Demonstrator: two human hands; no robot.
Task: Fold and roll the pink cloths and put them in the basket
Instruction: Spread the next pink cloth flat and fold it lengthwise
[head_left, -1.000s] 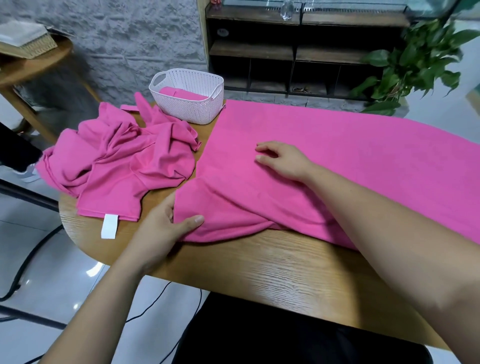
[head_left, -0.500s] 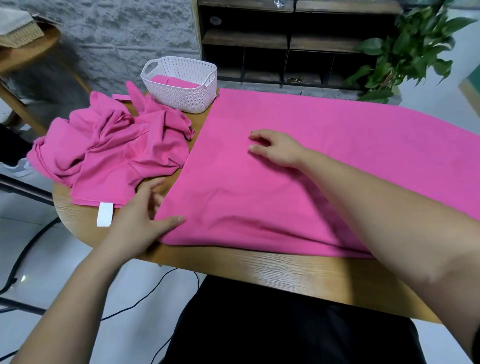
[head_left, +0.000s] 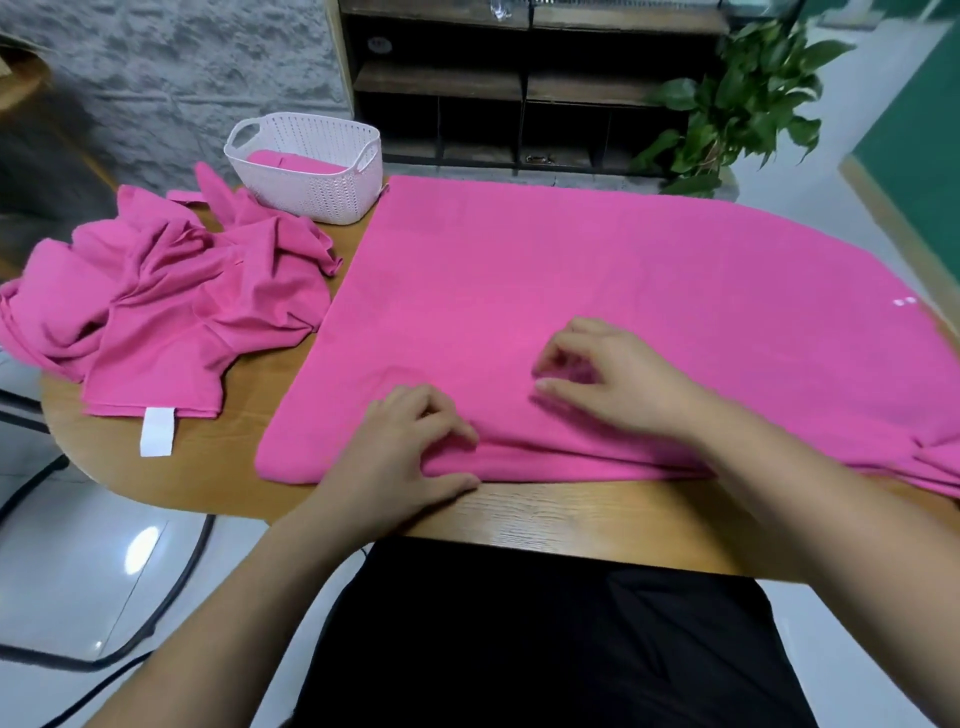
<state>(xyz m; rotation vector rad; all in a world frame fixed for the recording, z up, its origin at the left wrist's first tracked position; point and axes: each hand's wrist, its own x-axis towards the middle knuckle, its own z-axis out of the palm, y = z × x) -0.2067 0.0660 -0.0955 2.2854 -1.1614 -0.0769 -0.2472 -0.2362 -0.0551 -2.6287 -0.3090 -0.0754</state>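
Across the middle and right of the counter (head_left: 571, 525) lies the spread pink cloth (head_left: 597, 260), smoothed flat. Its far edge runs along the back of the top and its right end droops off at 3 o'clock. At 6 o'clock the near hem looks doubled into a low fold.

The left hand (head_left: 400, 457) holds that hem at about 7 o'clock, with its fingers curled over the top and the thumb tucked along the edge against the wood. The right hand (head_left: 613, 379) sits just past it, toward the cloth's centre. Its fingers are loosely bent with no fabric gathered in them, and the blur hides whether the tips touch the surface.

My reading is that this is the folding step, with the near edge about to be lifted and carried away from the body. That next move calls for both hands to take the hem well apart, so the fold lands straight rather than skewed, and the hanging right end needs drawing in first.

At 11 o'clock stands the white basket (head_left: 322, 200), just beside the cloth's far left corner, with one rolled pink cloth (head_left: 291, 161) already inside. At 9 o'clock waits a crumpled pile of pink cloths (head_left: 171, 301), with a white tag (head_left: 157, 432) sticking out from its near edge. So several rolls remain to be done.

Beyond the counter, a dark shelf unit (head_left: 519, 88) stands at 12 o'clock and a leafy plant (head_left: 737, 104) at 1 o'clock.
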